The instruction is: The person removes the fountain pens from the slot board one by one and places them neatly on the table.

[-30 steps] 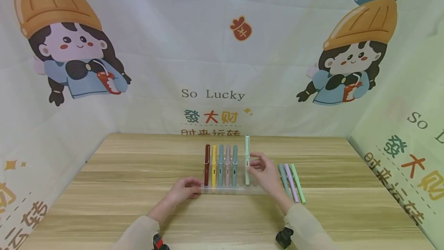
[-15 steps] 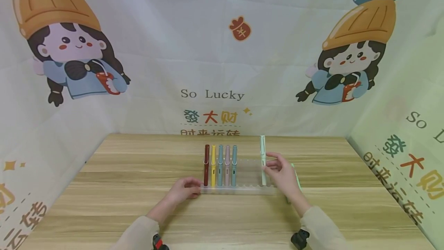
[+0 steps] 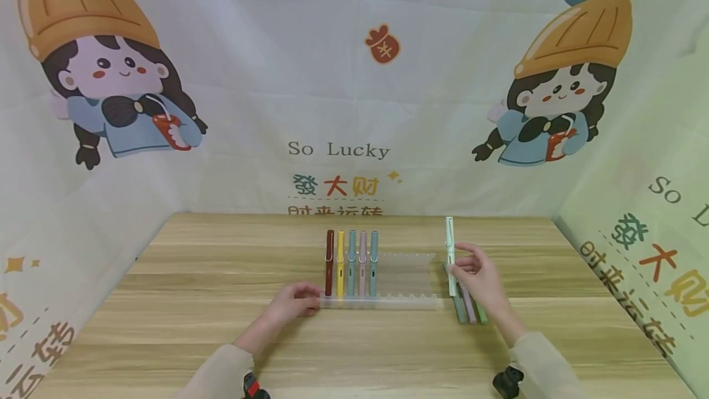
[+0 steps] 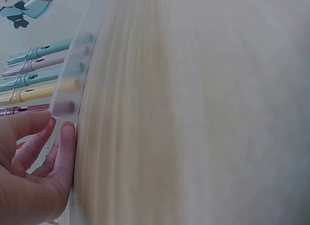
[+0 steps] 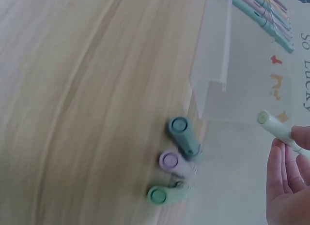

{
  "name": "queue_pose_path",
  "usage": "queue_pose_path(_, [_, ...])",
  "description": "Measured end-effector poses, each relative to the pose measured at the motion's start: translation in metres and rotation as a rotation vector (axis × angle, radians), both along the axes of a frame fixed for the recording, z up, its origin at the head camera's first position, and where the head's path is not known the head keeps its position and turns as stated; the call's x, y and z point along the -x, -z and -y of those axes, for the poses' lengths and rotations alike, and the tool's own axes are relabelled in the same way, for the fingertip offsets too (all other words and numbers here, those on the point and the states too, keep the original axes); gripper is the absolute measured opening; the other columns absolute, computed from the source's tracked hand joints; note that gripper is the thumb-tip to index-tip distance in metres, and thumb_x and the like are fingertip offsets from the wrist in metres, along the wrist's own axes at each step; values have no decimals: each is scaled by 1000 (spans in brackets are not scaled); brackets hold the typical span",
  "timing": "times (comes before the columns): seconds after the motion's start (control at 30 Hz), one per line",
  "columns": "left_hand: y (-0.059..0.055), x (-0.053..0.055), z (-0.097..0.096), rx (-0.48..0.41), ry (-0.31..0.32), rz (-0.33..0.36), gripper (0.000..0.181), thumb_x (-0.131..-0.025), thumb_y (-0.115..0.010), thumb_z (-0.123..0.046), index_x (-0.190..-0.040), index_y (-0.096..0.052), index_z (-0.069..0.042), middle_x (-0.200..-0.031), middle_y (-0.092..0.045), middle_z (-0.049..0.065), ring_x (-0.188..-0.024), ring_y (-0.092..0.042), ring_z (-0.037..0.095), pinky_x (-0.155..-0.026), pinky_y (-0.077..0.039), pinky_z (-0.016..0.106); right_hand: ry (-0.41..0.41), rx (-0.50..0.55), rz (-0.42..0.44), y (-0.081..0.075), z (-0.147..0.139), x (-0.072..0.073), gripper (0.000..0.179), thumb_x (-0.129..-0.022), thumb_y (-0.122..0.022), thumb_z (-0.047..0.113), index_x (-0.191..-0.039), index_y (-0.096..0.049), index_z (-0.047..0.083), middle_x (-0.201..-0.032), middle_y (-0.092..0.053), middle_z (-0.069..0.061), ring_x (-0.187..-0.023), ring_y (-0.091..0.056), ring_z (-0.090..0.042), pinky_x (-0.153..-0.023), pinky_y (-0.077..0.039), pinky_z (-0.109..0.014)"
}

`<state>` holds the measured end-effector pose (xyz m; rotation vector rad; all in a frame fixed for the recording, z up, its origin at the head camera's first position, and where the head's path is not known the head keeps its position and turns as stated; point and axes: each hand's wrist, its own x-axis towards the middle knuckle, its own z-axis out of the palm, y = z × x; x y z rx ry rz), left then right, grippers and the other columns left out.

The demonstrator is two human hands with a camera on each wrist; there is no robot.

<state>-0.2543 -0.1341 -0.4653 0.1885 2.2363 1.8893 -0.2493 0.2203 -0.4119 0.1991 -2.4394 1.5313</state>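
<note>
My right hand [image 3: 483, 274] pinches a pale mint pen [image 3: 450, 245] between thumb and fingers, upright, to the right of the clear pen rack [image 3: 399, 304]. In the right wrist view the pen's end [image 5: 271, 122] points away from the fingertips. My left hand [image 3: 293, 300] holds the rack's left end, thumb at the front edge in the left wrist view. Several pens stand side by side in the rack's left part: dark red [image 3: 330, 263], yellow [image 3: 340, 263], blue [image 3: 352, 263], pink [image 3: 363, 263] and another blue [image 3: 374, 263]. The slots to their right hold no pens.
Three pens lie on the wooden table [image 3: 221, 276] right of the rack: teal [image 5: 181, 130], purple [image 5: 174, 162] and green [image 5: 162, 195]. My right hand partly covers them in the head view. A printed cloth [image 3: 354, 91] hangs behind and at both sides.
My right hand has moved right with the mint pen upright, from over the rack's right half to beyond its right end. My left hand has stayed at the rack's left end.
</note>
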Motion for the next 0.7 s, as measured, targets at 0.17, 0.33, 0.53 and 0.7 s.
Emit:
queue_pose_path(0.17, [0, 0, 0, 1, 4, -10, 22, -81, -57, 5, -100, -54, 14, -90, -60, 11, -78, -57, 20, -71, -51, 31, 24, -33, 5, 4, -15, -1, 40, -80, -62, 0, -117, -48, -1, -89, -59, -17, -79, -56, -23, -66, -48, -21])
queue_pose_path(0.33, [0, 0, 1, 6, 2, -11, 22, -81, -57, 5, -100, -54, 14, -89, -60, 11, -78, -57, 19, -71, -51, 31, 34, -53, -21, 9, -28, -1, 40, -79, -62, -2, -116, -49, -2, -86, -59, -18, -76, -56, -21, -65, -48, -20])
queue_pose_path(0.53, [1, 1, 0, 19, -9, -6, 20, -81, -57, 4, -99, -55, 12, -88, -59, 10, -77, -57, 19, -71, -51, 31, 54, -65, -30, 10, -41, -4, 39, -79, -62, -2, -115, -49, -4, -84, -59, -18, -73, -56, -17, -62, -49, -19])
queue_pose_path(0.7, [1, 0, 1, 21, -8, -8, 21, -81, -57, 4, -100, -55, 12, -88, -59, 10, -77, -57, 19, -71, -51, 32, 80, -82, -28, 11, -50, -7, 39, -78, -62, -3, -115, -50, -5, -82, -59, -18, -69, -55, -11, -59, -48, -19])
